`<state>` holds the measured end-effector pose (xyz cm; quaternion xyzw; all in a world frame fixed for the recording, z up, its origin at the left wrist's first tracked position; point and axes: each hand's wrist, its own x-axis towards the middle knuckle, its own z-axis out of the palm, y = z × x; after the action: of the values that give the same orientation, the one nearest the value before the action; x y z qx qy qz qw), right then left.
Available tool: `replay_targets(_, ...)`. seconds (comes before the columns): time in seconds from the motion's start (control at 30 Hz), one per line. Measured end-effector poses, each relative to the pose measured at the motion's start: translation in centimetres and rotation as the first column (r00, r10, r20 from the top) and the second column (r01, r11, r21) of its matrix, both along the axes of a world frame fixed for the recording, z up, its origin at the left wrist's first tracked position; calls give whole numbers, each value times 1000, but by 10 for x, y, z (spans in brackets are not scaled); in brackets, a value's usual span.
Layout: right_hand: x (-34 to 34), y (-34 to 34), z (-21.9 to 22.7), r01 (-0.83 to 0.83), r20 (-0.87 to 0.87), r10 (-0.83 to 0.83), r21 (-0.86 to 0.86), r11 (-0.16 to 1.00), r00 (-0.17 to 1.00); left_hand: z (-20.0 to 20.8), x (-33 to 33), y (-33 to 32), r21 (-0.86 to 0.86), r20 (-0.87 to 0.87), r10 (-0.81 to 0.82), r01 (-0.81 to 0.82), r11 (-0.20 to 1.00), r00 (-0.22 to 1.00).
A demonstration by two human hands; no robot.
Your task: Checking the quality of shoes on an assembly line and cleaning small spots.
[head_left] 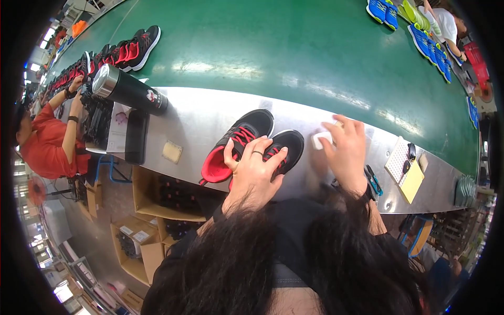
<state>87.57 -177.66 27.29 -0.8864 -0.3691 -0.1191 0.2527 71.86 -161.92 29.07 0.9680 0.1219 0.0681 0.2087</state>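
Note:
Two black sneakers with red laces and lining lie side by side on the metal worktop, toes pointing away: the left sneaker [251, 125] and the right sneaker [290, 145]. My left hand [254, 170] grips the right sneaker from above, fingers bent over its laces. Its outermost finger reaches the opening of the left sneaker; the palm hides the right sneaker's heel. To the right of the pair, my right hand [345, 152] has its thumb and fingers curled around a small white block [320, 139], partly hidden by the fingers.
A black bottle [128, 89] lies near a dark case [137, 136] at left; a beige pad [171, 151] is closer. Teal-handled snips [374, 181] and a yellow notepad [412, 181] lie right. Beyond runs a green belt [294, 58] carrying shoes. A person in red [52, 136] works left.

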Motion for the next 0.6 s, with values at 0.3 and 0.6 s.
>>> replay_targets(0.3,-29,25,-40,181,-625,118,394,901,772,-2,2,-5,-16,-10,-5,5,1000,1000)
replay_targets(0.6,-20,37,-48,278,-710,115,412,868,695,3,0,2,-9,1,-7,7,1000,1000)
